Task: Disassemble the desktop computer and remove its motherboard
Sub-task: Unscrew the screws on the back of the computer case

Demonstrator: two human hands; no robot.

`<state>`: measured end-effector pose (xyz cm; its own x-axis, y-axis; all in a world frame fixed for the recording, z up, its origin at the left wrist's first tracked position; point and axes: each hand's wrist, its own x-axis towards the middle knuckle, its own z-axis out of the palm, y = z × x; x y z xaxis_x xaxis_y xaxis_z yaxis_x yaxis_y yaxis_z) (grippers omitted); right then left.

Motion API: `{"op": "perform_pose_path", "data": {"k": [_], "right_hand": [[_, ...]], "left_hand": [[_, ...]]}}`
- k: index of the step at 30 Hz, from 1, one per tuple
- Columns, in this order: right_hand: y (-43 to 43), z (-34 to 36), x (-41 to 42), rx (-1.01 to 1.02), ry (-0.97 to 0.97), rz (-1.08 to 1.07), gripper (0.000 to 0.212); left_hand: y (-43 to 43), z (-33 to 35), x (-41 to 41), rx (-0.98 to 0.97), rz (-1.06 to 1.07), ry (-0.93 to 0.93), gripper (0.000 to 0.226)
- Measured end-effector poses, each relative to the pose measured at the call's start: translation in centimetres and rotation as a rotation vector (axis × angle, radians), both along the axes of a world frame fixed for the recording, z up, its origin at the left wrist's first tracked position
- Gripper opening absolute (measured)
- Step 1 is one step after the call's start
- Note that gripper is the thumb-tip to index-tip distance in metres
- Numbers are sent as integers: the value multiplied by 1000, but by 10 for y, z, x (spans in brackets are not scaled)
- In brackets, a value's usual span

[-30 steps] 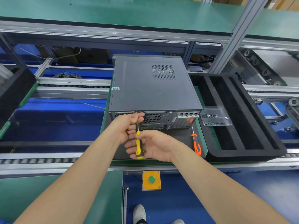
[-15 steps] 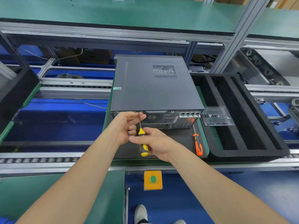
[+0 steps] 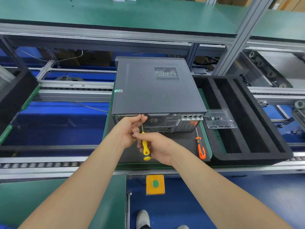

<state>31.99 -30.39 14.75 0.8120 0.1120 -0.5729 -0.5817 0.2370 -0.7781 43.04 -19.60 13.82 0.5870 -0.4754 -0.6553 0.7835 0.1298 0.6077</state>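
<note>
A dark grey desktop computer (image 3: 153, 90) lies flat on a black mat (image 3: 179, 142), its rear panel facing me, cover closed. A yellow-handled screwdriver (image 3: 145, 149) points up at the top left of the rear panel. My right hand (image 3: 158, 147) grips its handle. My left hand (image 3: 128, 131) pinches the metal shaft near the tip, against the case. The motherboard is hidden inside the case.
An orange-handled screwdriver (image 3: 200, 148) lies on the mat to the right. A clear plastic tray (image 3: 220, 120) with small screws sits on a black foam tray (image 3: 244, 119) with long slots. A yellow box with a green button (image 3: 155, 184) is below the conveyor edge.
My right hand has shifted its grip on the yellow handle, turning it slightly; the tip stays at the same spot on the rear panel. My left hand has stayed put.
</note>
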Motion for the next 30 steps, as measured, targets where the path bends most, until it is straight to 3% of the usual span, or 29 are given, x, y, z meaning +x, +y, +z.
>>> {"op": "perform_pose_path", "data": {"k": [2, 6, 14, 23, 30], "right_hand": [[-5, 2, -3, 154, 18, 28, 21], [-16, 2, -8, 322, -7, 35, 34], [-17, -3, -8, 123, -121, 33, 33], [-5, -3, -4, -14, -93, -44, 29], [1, 1, 0, -20, -78, -61, 32]], "left_hand": [[0, -1, 0, -4, -1, 12, 13], [2, -3, 1, -16, -22, -4, 16], [11, 0, 0, 78, -111, -121, 24], [12, 6, -5, 191, -159, -259, 37], [5, 5, -3, 153, -103, -212, 18]]}}
